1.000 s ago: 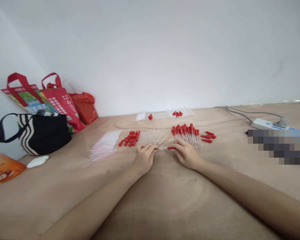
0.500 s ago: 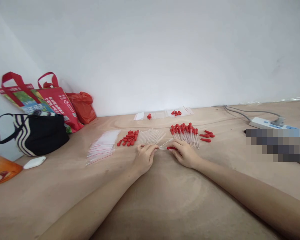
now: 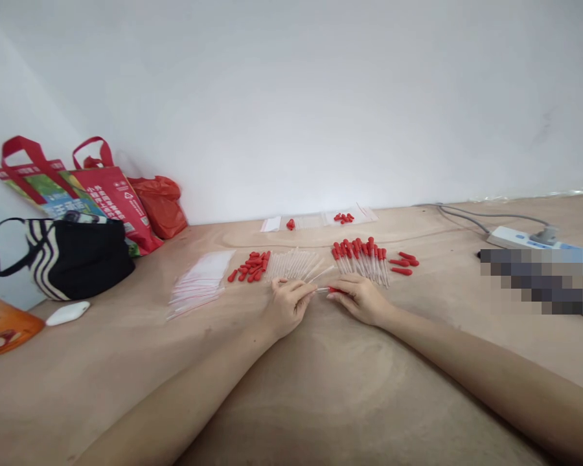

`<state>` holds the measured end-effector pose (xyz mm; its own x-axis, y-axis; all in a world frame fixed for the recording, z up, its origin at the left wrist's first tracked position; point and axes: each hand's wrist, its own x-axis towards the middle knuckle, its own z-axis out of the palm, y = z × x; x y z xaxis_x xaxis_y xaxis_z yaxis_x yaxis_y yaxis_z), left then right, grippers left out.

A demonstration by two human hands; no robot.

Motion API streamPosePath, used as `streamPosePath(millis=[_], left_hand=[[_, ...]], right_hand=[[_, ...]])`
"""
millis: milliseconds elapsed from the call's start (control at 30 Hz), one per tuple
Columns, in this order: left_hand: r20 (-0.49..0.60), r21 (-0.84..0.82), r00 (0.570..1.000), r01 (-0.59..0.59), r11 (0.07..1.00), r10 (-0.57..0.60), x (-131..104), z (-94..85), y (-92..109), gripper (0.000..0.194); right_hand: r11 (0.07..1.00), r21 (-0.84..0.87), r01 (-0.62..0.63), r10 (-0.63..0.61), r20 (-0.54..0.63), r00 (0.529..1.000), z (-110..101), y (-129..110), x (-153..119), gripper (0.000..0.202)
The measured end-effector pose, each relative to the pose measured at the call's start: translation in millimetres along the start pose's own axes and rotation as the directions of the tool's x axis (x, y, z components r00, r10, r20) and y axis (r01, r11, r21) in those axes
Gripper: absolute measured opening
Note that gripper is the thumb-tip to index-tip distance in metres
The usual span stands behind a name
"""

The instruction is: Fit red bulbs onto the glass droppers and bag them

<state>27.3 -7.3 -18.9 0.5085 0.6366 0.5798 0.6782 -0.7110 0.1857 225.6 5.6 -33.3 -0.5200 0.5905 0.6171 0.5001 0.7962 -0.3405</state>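
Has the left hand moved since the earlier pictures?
Yes. Judged against the clear tubes lying behind it, the left hand has shifted slightly rightward, toward the right hand.

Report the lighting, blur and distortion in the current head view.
Head view: soft light, the wall pale and bright; head view: the orange packet looks stretched at the left edge; head view: coarse pixels mask an area beside the power strip; head view: the clear tube between left hand and right hand shows faintly.
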Motion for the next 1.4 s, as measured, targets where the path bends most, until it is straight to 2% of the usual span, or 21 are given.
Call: streamPosePath(millis=[167,400,600,933,1200,1400], left_hand=[[0.012,0.011,0.997,-0.081,0.997,0.081,-1.4,1.8,-2.2,0.022],[0.055,0.084,0.984,-0.176,0.981,0.172,-3.1,-1.2,-5.2,0.03],[0.065,0.112,0.971,-0.236,0.965,0.23,-1.9,-3.5,-1.3,0.029],[-0.001,0.052,0.976,-0.216,0.975,0.216,-2.0,-0.7,6.3,0.022],[0.05,0.072,0.983,-0.181,0.981,0.178,0.1,1.6,7.4,0.021],[0.058,0.049,0.993,-0.106,0.993,0.104,0.6,3.1,8.6,0.019]], right_hand=[[0.999,-0.005,0.036,-0.036,-0.041,0.999,-2.5,-0.4,-1.1,0.023],[0.98,-0.192,0.062,-0.061,0.014,0.998,-9.1,-5.6,-2.6,0.024],[0.968,-0.226,0.11,-0.104,0.038,0.994,-9.1,-7.6,-3.8,0.025],[0.961,-0.217,0.17,-0.158,0.071,0.985,-9.2,-10.0,-1.3,0.022],[0.933,-0.292,0.21,-0.185,0.111,0.977,-8.4,-12.4,2.4,0.026],[0.959,-0.239,0.153,-0.125,0.131,0.983,-9.5,-9.3,2.6,0.024]])
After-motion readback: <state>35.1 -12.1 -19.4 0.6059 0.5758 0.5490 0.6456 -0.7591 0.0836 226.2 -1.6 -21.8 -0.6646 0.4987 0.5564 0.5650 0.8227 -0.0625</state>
